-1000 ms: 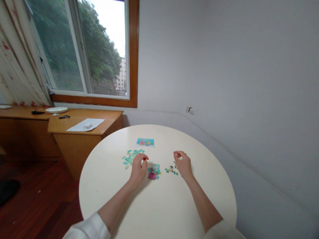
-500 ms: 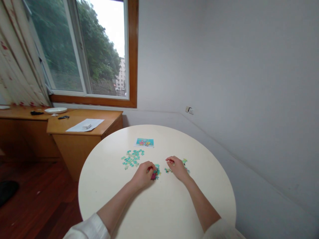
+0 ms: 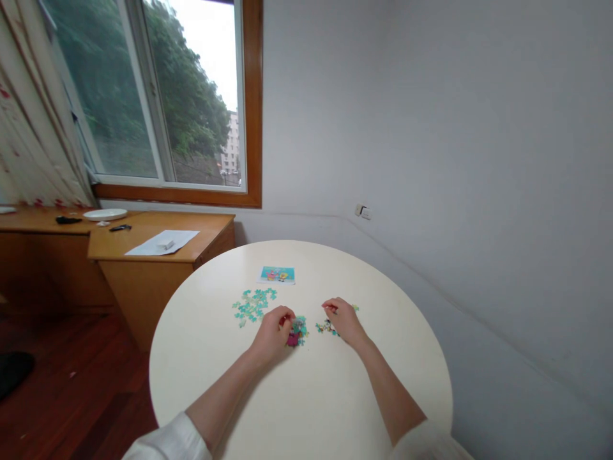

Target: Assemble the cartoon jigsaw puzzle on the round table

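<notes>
On the round cream table [image 3: 297, 409] lie jigsaw pieces. My left hand [image 3: 272, 332] rests with fingers curled and pinched at the left edge of a small joined cluster with a pink figure [image 3: 295, 333]. My right hand [image 3: 342, 318] is curled too, its fingertips pinching something small over a loose scatter of pieces [image 3: 324, 328]. A spread of teal pieces [image 3: 252, 304] lies to the left of my left hand. A small picture card [image 3: 277, 275] sits further back on the table.
A wooden cabinet [image 3: 158, 255] with a sheet of paper stands left of the table, under a window. A white plate [image 3: 105, 214] and small dark items lie on the counter beyond. Grey walls close in on the right.
My left hand moved right from the teal pieces onto the pink cluster. My right hand shifted left and down over the loose scatter, then drew back slightly.
</notes>
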`<action>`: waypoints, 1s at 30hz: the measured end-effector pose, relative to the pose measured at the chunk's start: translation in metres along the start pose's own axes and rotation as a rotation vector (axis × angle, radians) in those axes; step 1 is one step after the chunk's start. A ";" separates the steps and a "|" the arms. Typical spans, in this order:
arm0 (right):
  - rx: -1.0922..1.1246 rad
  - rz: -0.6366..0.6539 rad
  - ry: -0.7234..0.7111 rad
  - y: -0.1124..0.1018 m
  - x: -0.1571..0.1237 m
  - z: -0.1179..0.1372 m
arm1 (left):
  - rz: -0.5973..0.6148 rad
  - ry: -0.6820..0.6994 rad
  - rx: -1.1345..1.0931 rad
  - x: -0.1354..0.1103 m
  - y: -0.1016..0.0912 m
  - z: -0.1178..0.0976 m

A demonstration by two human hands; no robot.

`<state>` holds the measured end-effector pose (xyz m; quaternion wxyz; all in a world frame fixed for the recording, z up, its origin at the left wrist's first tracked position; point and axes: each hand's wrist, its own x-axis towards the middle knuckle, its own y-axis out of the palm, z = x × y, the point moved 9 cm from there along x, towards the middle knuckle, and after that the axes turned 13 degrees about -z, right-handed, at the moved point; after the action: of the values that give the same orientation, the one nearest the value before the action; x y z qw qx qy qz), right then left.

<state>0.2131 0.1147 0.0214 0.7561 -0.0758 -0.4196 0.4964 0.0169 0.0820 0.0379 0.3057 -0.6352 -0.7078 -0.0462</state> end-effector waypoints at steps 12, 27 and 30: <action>-0.504 -0.076 0.239 -0.052 0.011 -0.048 | 0.031 -0.016 -0.011 -0.003 0.003 0.000; -0.665 0.014 0.393 -0.076 0.004 -0.065 | 0.043 -0.018 -0.012 -0.004 0.007 0.007; -0.661 0.037 0.384 -0.072 0.003 -0.065 | 0.043 -0.020 -0.016 -0.004 0.007 0.006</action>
<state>0.3094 0.1012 0.0201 0.7466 -0.4150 -0.4062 0.3246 0.0210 0.0830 0.0286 0.2945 -0.6531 -0.6966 -0.0389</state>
